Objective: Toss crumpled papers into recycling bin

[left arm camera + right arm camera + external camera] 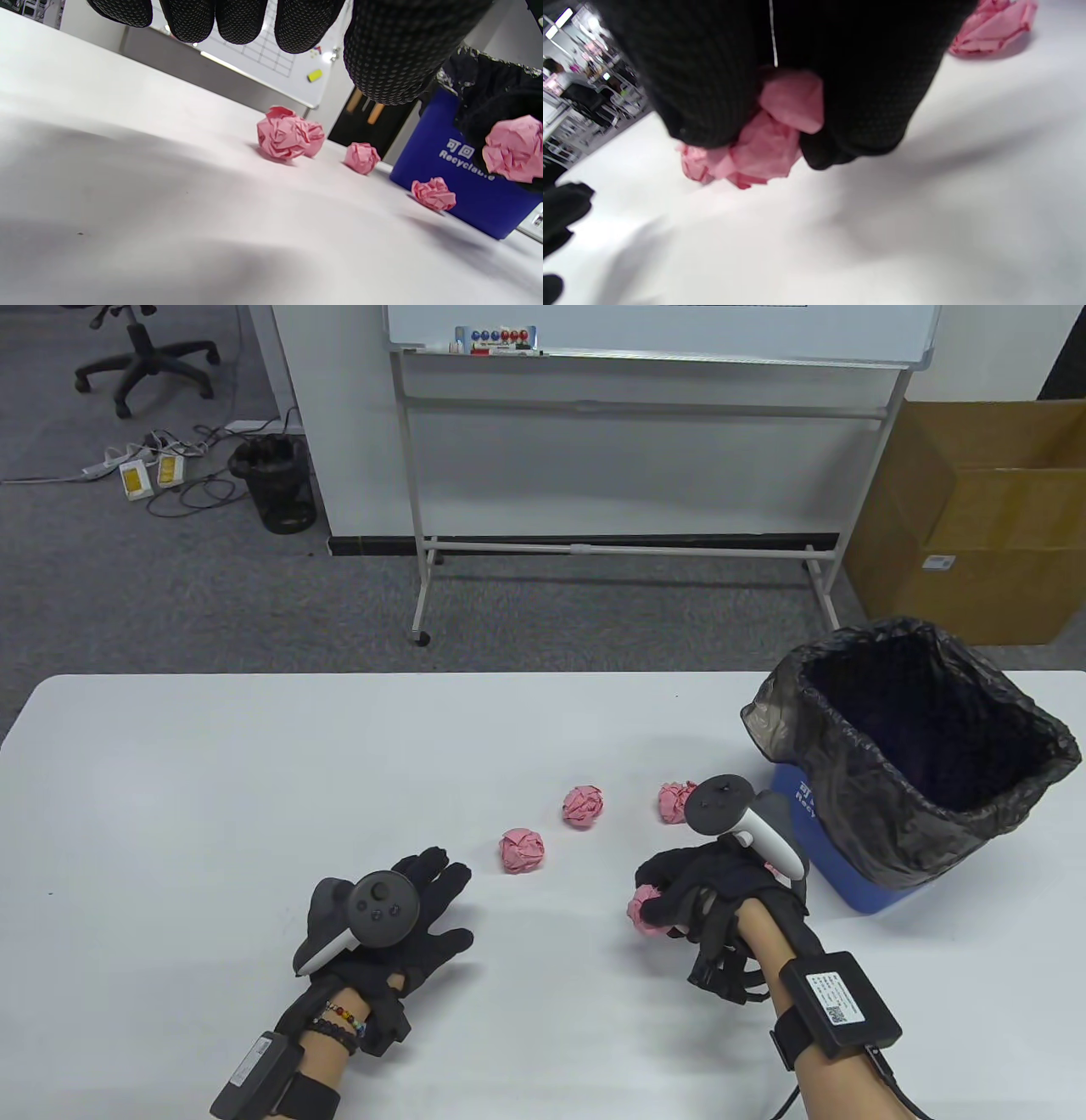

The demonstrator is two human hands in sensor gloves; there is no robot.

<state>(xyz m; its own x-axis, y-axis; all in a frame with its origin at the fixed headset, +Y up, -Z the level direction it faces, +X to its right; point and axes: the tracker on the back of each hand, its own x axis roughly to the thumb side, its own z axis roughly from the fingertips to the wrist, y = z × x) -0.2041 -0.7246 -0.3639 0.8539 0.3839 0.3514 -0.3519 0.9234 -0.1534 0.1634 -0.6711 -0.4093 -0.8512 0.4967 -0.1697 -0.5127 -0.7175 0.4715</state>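
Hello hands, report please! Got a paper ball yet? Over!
Right hand grips one pink paper ball. Left hand open, flat, idle. Four balls loose on the table. Recycling bin right, path clear.

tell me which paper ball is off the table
The paper ball gripped in the right hand; the other balls lie loose on the table.

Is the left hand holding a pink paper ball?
No, the left hand lies flat and empty on the table; the right hand grips a pink paper ball.
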